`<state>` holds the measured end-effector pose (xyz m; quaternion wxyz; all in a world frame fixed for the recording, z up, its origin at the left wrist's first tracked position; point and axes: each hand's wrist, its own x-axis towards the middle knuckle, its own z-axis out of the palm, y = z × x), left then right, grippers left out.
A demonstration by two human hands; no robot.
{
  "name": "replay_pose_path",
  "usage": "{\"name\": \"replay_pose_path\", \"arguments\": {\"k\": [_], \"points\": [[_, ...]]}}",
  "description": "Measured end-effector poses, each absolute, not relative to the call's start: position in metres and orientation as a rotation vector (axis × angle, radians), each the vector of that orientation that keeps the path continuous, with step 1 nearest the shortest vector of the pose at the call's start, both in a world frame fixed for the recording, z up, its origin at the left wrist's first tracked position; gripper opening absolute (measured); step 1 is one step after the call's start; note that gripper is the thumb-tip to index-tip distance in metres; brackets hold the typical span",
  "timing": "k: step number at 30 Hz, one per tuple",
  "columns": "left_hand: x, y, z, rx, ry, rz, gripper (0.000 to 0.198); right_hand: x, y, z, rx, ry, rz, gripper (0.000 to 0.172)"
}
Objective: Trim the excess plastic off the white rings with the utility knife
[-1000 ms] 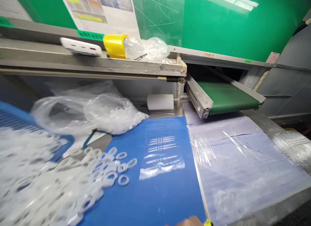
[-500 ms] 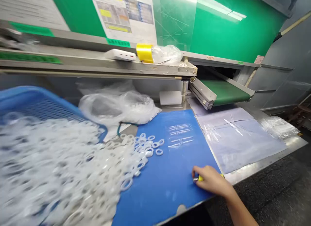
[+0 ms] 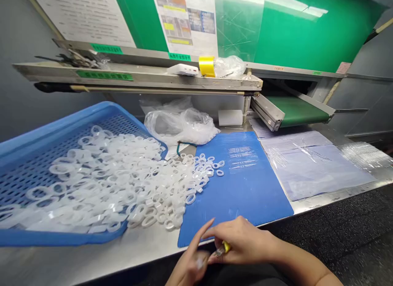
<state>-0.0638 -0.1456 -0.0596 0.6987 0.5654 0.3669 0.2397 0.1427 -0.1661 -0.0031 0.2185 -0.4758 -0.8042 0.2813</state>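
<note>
At the near edge of the bench, my right hand [image 3: 247, 240] is closed around a small yellow-handled tool [image 3: 226, 246] with a metal end; its exact kind does not show. My left hand [image 3: 189, 261] meets it from the left, partly blurred. Its index finger stretches out while the other fingers curl in near a small whitish spot that I cannot make out. Both hands are close to the front edge of a blue mat [image 3: 239, 196]. Left of the mat, a big heap of white plastic rings [image 3: 153, 183] spills from a blue basket [image 3: 58, 128] onto the metal bench.
Clear plastic bags [image 3: 184, 126] lie behind the rings. Thin clear strips [image 3: 242, 157] rest on the mat, and more lie on a pale sheet [image 3: 325, 167] to the right. A green conveyor belt [image 3: 302, 110] and a shelf [image 3: 159, 79] stand at the back.
My right hand has come back left from the mat's right side to the near edge, still with the yellow-handled tool. My left hand has entered view beside it. The camera view has shifted left.
</note>
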Motion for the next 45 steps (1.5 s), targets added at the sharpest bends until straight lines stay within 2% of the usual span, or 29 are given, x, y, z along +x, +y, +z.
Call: {"name": "replay_pose_path", "arguments": {"k": [3,4,11,16,22,28,32,37,45], "points": [[-0.03,-0.124,-0.028,1.418,0.769,0.541,0.093,0.139,-0.16,0.004,-1.267,-2.177,0.652,0.012],[-0.024,-0.118,-0.02,1.445,0.741,0.55,0.091,0.141,-0.157,0.005,-1.265,-2.139,0.621,0.01],[-0.008,-0.082,-0.007,1.554,0.618,0.559,0.085,0.157,-0.131,0.004,-1.196,-2.089,0.553,0.007],[-0.002,-0.067,-0.01,1.301,0.588,0.635,0.078,0.153,-0.111,0.005,-1.216,-2.017,0.429,0.015],[-0.002,-0.057,0.0,1.186,0.748,0.871,0.041,0.147,-0.097,0.004,-1.236,-1.901,0.223,0.015],[-0.002,-0.052,0.001,1.472,0.775,1.219,0.02,0.156,-0.094,0.013,-1.348,-1.663,0.618,0.011],[-0.003,-0.051,-0.001,1.593,0.745,1.259,0.021,0.159,-0.091,0.017,-1.355,-1.624,0.833,0.022],[-0.003,-0.052,-0.001,1.687,0.833,1.274,0.028,0.159,-0.089,0.015,-1.362,-1.501,1.086,0.029],[-0.003,-0.052,0.003,1.861,0.797,1.36,0.019,0.159,-0.09,0.011,-1.286,-1.364,1.291,0.035]]}}
